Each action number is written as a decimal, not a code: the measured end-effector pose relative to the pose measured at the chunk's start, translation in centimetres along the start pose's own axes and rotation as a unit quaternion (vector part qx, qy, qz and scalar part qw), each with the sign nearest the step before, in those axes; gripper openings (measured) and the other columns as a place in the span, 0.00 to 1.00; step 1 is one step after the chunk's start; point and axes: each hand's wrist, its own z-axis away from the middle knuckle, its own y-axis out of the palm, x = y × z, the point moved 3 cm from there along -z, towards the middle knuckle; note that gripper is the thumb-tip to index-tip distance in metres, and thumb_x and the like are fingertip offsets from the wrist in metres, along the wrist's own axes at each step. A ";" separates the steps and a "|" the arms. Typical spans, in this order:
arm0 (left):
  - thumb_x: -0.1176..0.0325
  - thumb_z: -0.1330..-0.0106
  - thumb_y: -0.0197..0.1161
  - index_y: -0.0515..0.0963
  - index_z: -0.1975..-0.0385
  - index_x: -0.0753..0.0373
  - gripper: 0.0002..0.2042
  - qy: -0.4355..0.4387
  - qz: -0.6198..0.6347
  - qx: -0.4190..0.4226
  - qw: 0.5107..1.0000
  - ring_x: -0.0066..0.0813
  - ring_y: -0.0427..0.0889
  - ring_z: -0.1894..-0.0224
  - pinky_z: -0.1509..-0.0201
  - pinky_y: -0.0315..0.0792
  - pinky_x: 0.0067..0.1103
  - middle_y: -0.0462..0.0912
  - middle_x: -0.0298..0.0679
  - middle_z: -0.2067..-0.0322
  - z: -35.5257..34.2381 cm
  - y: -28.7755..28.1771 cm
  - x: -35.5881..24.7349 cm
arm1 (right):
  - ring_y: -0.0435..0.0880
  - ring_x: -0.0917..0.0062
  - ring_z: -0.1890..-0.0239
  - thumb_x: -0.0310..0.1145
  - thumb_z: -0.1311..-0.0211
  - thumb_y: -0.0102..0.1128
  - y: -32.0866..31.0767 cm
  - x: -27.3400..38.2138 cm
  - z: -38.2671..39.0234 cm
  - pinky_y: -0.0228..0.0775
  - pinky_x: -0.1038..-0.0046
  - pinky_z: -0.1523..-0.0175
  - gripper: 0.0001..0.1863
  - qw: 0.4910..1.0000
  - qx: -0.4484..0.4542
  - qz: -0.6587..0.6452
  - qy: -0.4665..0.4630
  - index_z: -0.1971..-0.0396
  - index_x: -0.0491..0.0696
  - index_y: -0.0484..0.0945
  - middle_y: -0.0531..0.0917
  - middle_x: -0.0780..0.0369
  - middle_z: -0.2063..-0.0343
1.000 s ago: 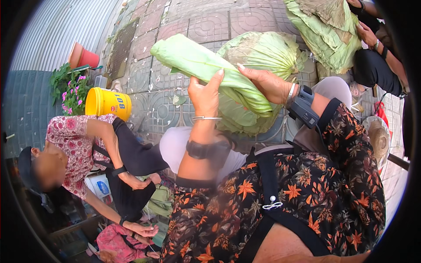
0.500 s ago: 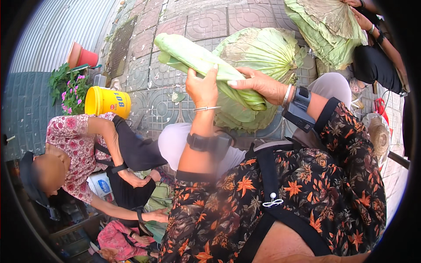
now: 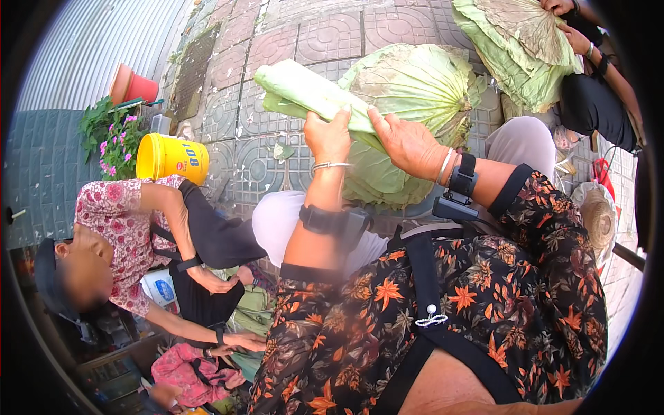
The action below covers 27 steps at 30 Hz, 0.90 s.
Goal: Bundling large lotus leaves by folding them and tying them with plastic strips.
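Note:
I hold a rolled bundle of large pale-green leaves, which look like lotus leaves, with both hands; the leaf roll [image 3: 304, 88] slants from upper left to lower right. My left hand [image 3: 329, 137] grips it from below near the middle, thumb along its near side. Close beside it, my right hand [image 3: 409, 144] closes over the lower right end, fingers mostly hidden behind it. Beyond and beneath the roll lies a stack of big round leaves [image 3: 415, 86], pale green with brown dried patches, spread on the ground in front of my knees.
At far right another person's hands [image 3: 574, 34] hold a second leaf stack [image 3: 515, 48]. On the left sits a person in a floral shirt [image 3: 117, 207], near a yellow bucket [image 3: 155, 158], a flowering plant [image 3: 114, 142] and a reddish pot [image 3: 135, 86]. A straw hat [image 3: 596, 214] lies at right.
My right hand has turned and shifted down over the roll's lower right end, which no longer shows. The roll has moved slightly right, and my left hand with it.

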 end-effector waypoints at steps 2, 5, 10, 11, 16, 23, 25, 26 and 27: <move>0.73 0.48 0.68 0.75 0.59 0.72 0.17 0.025 0.009 0.005 1.000 0.31 0.82 0.63 0.55 0.73 0.24 0.83 0.46 0.64 -0.2 0.0 0.2 | 0.78 0.54 0.55 0.32 0.46 0.54 0.3 -1.1 0.0 0.72 0.62 0.53 0.34 0.996 -0.032 -0.075 -0.029 0.39 0.37 0.57 0.74 0.42 0.54; 0.74 0.46 0.67 0.74 0.58 0.72 0.17 0.023 0.031 0.004 0.999 0.29 0.81 0.62 0.55 0.73 0.23 0.82 0.45 0.63 -0.2 -0.7 -0.2 | 0.79 0.61 0.53 0.42 0.44 0.59 -1.9 -1.4 -0.3 0.71 0.65 0.51 0.35 0.962 -0.032 -0.270 0.020 0.40 0.40 0.61 0.74 0.44 0.52; 0.76 0.44 0.65 0.73 0.58 0.72 0.15 0.043 0.126 0.019 0.991 0.26 0.79 0.62 0.55 0.72 0.22 0.81 0.42 0.63 0.9 -0.4 -1.9 | 0.81 0.76 0.64 0.53 0.43 0.61 -1.2 -1.4 -0.1 0.74 0.74 0.62 0.31 0.733 0.128 -0.650 0.156 0.49 0.43 0.71 0.79 0.58 0.68; 0.77 0.43 0.65 0.73 0.58 0.72 0.14 0.050 0.140 0.020 0.989 0.26 0.79 0.62 0.55 0.72 0.22 0.81 0.41 0.62 1.1 -0.3 -2.3 | 0.81 0.76 0.64 0.53 0.43 0.61 -1.0 -1.6 0.0 0.74 0.74 0.62 0.31 0.733 0.127 -0.649 0.157 0.49 0.43 0.71 0.79 0.58 0.68; 0.75 0.44 0.66 0.73 0.58 0.71 0.15 0.074 0.083 0.025 0.994 0.25 0.79 0.62 0.55 0.72 0.22 0.81 0.41 0.63 1.2 -0.6 -2.5 | 0.77 0.81 0.77 0.46 0.47 0.68 -0.2 -0.4 0.4 0.71 0.80 0.71 0.26 0.688 0.174 -0.684 0.170 0.54 0.43 0.74 0.78 0.64 0.72; 0.68 0.44 0.69 0.66 0.47 0.67 0.26 0.120 -0.046 0.028 0.991 0.31 0.78 0.53 0.53 0.72 0.25 0.77 0.46 0.54 1.6 -0.4 -3.9 | 0.78 0.80 0.82 0.42 0.43 0.64 0.1 -0.6 -0.1 0.71 0.79 0.79 0.16 0.670 0.130 -0.709 0.177 0.63 0.46 0.75 0.78 0.64 0.78; 0.67 0.43 0.68 0.63 0.44 0.67 0.29 0.132 0.037 0.030 0.990 0.32 0.76 0.51 0.52 0.72 0.28 0.75 0.46 0.51 2.6 0.4 -4.5 | 0.78 0.79 0.83 0.42 0.43 0.64 -0.2 -1.0 0.0 0.71 0.78 0.80 0.16 0.661 0.136 -0.718 0.171 0.64 0.46 0.74 0.79 0.63 0.79; 0.66 0.43 0.68 0.61 0.42 0.67 0.31 0.139 0.122 0.033 0.982 0.34 0.74 0.48 0.51 0.72 0.30 0.72 0.46 0.49 3.0 0.6 -4.9 | 0.78 0.79 0.84 0.43 0.43 0.64 -0.3 -1.2 0.0 0.71 0.78 0.81 0.16 0.651 0.143 -0.726 0.169 0.65 0.47 0.74 0.79 0.63 0.80; 0.66 0.43 0.68 0.61 0.42 0.67 0.31 0.140 0.123 0.036 0.982 0.34 0.74 0.48 0.51 0.72 0.30 0.72 0.46 0.49 3.3 0.5 -5.0 | 0.78 0.79 0.84 0.43 0.43 0.64 -0.4 -1.3 0.0 0.71 0.78 0.81 0.16 0.652 0.140 -0.726 0.168 0.65 0.47 0.74 0.79 0.63 0.80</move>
